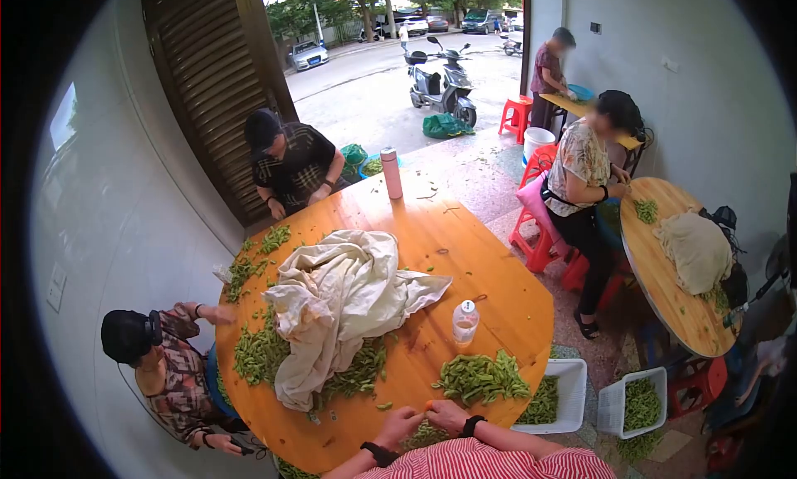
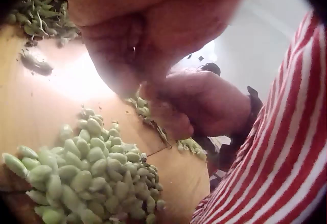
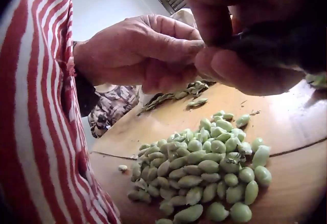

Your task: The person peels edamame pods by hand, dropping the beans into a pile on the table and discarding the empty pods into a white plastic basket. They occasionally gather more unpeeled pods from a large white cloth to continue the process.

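Observation:
In the head view my left hand (image 1: 401, 425) and right hand (image 1: 448, 417) meet at the near table edge. Their fingertips come together in a pinch around a green bean pod, mostly hidden by the fingers. In the right wrist view the left hand (image 3: 138, 47) has its thumb stretched towards the bent fingers of the right hand (image 3: 245, 68). A small orange piece shows at the right fingers. Below both hands lies a heap of shelled green beans (image 3: 199, 170) on the wooden table (image 3: 117, 137). Unshelled pods (image 1: 484, 378) are piled just beyond the right hand.
A beige cloth (image 1: 340, 288) covers more pods mid-table. A plastic bottle (image 1: 465, 322) and a pink flask (image 1: 391, 173) stand on the tabletop. White baskets (image 1: 573, 396) with pods sit on the floor at right. Two people work at this table, others at tables to the right.

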Motion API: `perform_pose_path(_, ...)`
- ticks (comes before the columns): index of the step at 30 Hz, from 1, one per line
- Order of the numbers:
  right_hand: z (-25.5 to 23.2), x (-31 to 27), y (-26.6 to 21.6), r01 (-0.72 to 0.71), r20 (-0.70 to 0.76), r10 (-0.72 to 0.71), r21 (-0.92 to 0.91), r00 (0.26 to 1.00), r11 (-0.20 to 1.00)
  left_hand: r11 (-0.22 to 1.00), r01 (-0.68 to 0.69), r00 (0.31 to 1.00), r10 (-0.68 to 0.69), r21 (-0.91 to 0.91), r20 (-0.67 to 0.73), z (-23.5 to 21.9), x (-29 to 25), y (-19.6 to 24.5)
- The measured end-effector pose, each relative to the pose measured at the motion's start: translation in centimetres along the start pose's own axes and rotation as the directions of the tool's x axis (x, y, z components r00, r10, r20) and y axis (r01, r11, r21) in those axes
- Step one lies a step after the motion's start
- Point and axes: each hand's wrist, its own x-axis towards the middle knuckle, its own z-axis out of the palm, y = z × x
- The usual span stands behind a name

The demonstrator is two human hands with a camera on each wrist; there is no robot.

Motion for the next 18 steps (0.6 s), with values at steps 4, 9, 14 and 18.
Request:
perform_pose_path(4,-0.2,-0.4,0.1,0.045,0.064,-0.048,0.046,0.997,0.998,0.953,0.132,0.986,-0.099,-0.274,0.131,-1.0,0.4,-1.1)
perform_pose_path(9,0.4,0.2,1.1,0.132,0.067,-0.133,0.023,0.989,0.991,0.876,0.234,0.959,-0.136,-0.422,0.250,-1.4,0.4,-2.0)
perform_pose_path(14,0.1,-0.3,0.2,0.046,0.021,-0.044,-0.073,0.999,0.996,0.932,0.174,0.980,-0.132,-0.318,0.151,-0.9,0.3,-1.6)
perform_pose_path(18,0.0,-0.4,-0.3,0.013,0.004,-0.014,0.214,1.000,0.977,0.888,0.215,0.967,-0.137,-0.407,0.213,-1.2,0.1,-0.8)
